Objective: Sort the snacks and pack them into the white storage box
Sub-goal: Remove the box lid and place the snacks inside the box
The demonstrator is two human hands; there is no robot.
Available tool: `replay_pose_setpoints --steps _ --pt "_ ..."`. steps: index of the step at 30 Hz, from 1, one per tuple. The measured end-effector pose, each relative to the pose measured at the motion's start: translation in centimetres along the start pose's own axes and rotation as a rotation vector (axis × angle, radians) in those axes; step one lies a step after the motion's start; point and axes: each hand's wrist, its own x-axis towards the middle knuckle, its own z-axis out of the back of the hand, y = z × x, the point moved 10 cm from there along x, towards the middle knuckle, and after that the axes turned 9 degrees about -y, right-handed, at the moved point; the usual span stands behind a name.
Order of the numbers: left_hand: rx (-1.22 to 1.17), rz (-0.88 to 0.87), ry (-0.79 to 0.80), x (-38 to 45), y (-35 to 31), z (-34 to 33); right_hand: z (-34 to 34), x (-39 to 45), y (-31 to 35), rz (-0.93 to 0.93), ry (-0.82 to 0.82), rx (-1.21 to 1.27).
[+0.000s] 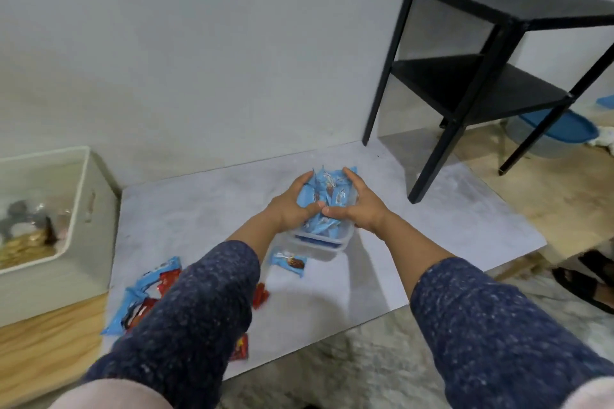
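Observation:
A heap of blue snack packets (327, 196) fills a small clear plastic container (319, 244) on the grey mat (199, 206). My left hand (294, 206) cups the heap from the left and my right hand (357, 206) cups it from the right, thumbs almost meeting in front. One blue packet (287, 262) lies on the mat just in front of the container. More blue packets (133, 299) and red packets (167, 280) lie near the mat's left front corner, partly hidden by my left sleeve. The white storage box (89, 206) stands at the far left.
The white storage box holds some blurred items in its bottom. A black two-shelf side table (491, 76) stands at the back right, one leg on the mat. A blue-lidded tub (558, 129) sits behind it. Black sandals (588, 282) lie at the right edge.

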Motion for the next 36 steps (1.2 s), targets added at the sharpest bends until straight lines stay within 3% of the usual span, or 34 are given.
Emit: replay_pose_setpoints --steps 4,9,14,19,26,36 --pt "0.023 -0.004 -0.193 -2.8 -0.1 9.7 -5.1 -0.1 8.7 0.171 0.09 -0.035" --pt "0.069 0.001 -0.403 -9.0 3.0 23.6 -16.2 -2.6 19.3 0.363 0.201 -0.048" --pt "0.093 0.04 -0.558 -17.5 10.0 36.8 -30.8 -7.0 26.7 0.477 0.312 -0.025" --pt "0.062 0.127 -0.615 -25.1 19.4 47.1 -45.4 -12.6 30.2 0.522 0.368 0.011" --pt "0.004 0.233 -0.617 -28.6 29.3 52.1 -57.2 -14.1 29.5 0.458 0.433 0.001" --pt "0.009 0.477 -0.489 -22.9 41.7 53.1 -67.6 -7.3 24.3 0.224 0.542 -0.069"
